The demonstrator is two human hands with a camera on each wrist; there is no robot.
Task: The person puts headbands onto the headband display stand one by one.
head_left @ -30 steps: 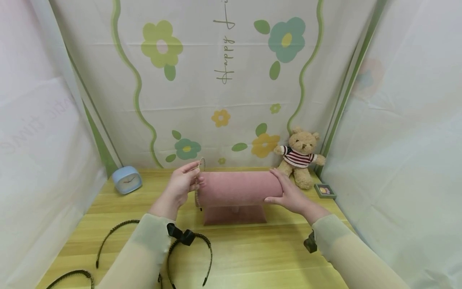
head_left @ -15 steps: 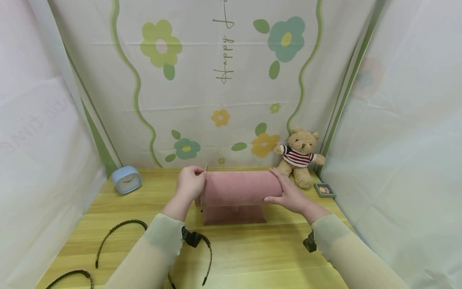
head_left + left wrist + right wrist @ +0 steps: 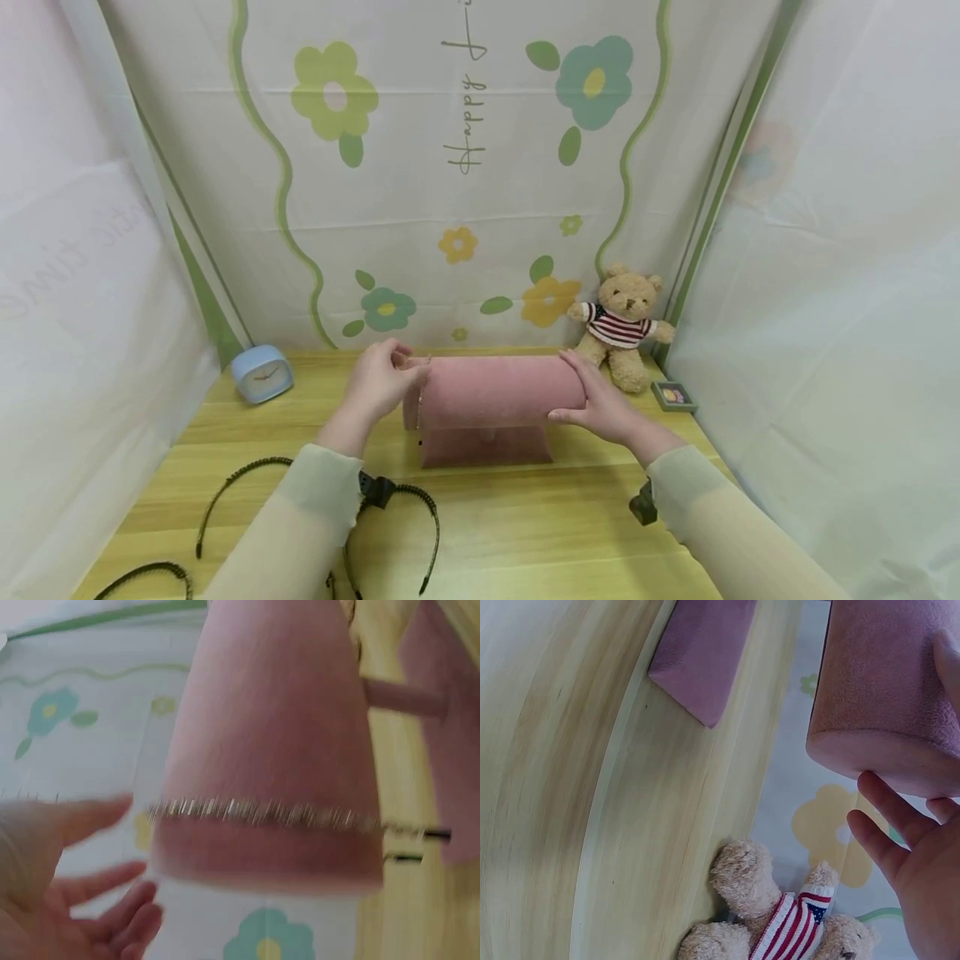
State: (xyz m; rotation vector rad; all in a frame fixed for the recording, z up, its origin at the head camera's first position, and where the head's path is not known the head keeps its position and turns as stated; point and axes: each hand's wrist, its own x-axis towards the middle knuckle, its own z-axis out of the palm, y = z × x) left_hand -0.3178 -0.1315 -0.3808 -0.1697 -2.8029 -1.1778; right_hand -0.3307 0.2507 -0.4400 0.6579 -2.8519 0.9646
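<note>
A pink velvety headband stand [image 3: 495,392], a padded roll on a base, stands mid-table. Around its left end sits a sparkly beaded headband [image 3: 262,811], its dark-tipped ends sticking out below the roll. My left hand [image 3: 378,377] is just beside that end; in the left wrist view its fingers [image 3: 112,881] are parted, holding nothing and apart from the headband. My right hand [image 3: 596,402] holds the roll's right end, thumb on the front, fingers at the top and end. In the right wrist view, fingertips [image 3: 868,782] touch the flat end.
Several dark headbands [image 3: 433,508] lie on the wooden table [image 3: 525,533] at the front left. A blue clock [image 3: 262,375] stands back left. A teddy bear [image 3: 626,329] and small framed picture [image 3: 674,396] are back right. Printed cloth walls [image 3: 480,200] enclose the table.
The left hand slid the headband rightward onto the roll's left end, then let go and drew slightly back left. The right hand stayed on the right end.
</note>
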